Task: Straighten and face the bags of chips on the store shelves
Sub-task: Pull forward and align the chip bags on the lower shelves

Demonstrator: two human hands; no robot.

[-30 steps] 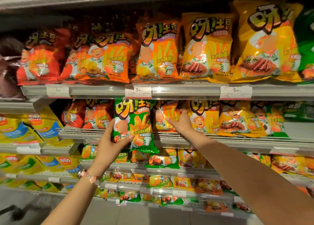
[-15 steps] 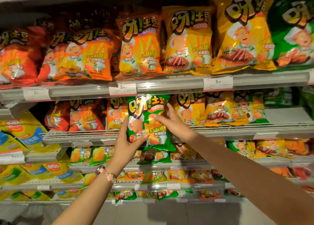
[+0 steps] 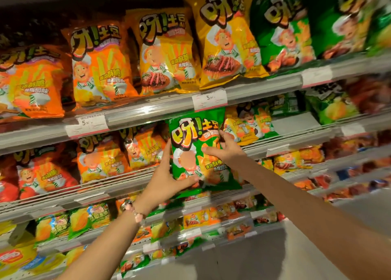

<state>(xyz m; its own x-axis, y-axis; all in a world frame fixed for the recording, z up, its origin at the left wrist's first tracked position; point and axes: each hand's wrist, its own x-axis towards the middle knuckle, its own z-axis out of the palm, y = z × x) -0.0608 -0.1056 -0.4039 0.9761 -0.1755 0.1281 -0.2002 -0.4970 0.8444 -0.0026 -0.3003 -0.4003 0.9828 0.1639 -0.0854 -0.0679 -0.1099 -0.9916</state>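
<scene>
Two hands, left hand and right hand, around green chip bag

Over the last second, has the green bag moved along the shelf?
Yes. The green bag, held in both hands, has moved right: it hung below the middle price tag before and now hangs below the next tag to the right.

Glossy plastic green bag; smooth metal shelf rail.
</scene>
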